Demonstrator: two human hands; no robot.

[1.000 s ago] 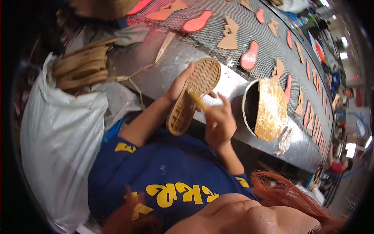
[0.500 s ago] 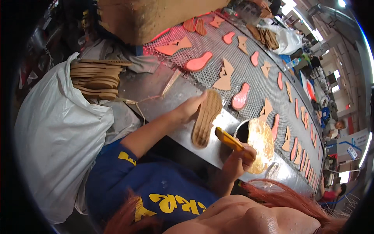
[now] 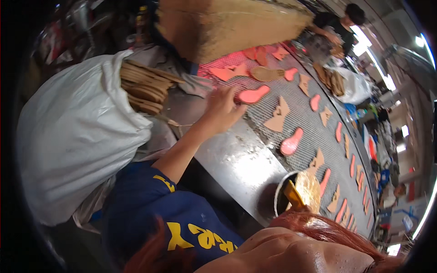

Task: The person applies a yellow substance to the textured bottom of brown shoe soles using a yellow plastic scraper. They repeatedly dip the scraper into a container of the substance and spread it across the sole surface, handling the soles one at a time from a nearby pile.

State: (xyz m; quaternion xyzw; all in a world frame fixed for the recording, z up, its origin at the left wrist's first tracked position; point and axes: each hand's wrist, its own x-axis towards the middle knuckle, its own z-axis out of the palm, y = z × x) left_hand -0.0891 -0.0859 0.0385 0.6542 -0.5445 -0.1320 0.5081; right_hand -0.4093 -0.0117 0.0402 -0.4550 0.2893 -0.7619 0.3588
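Note:
My left hand (image 3: 223,111) reaches over the near edge of a metal mesh belt (image 3: 255,116). Its fingers close on the end of a pink-coated shoe sole (image 3: 255,94) lying there. Just beyond, a tan ridged sole (image 3: 267,74) rests flat on the mesh. A yellow brush (image 3: 295,194) leans in a round pot (image 3: 276,200) with pale, shiny glue-like stuff (image 3: 308,189). My right hand is at the lower end of the brush, almost wholly covered by reddish hair, so its fingers barely show.
A white sack (image 3: 86,132) of stacked tan soles (image 3: 145,86) stands at the left. A large cardboard-coloured box (image 3: 227,27) overhangs the belt's far end. More pink soles (image 3: 291,142) and tan cut pieces (image 3: 278,114) lie along the belt. Another person (image 3: 334,34) works across it.
The tan sole has left my left hand and lies on the belt. That hand has moved forward to a pink sole. The brush has gone down into the pot. The view has shifted.

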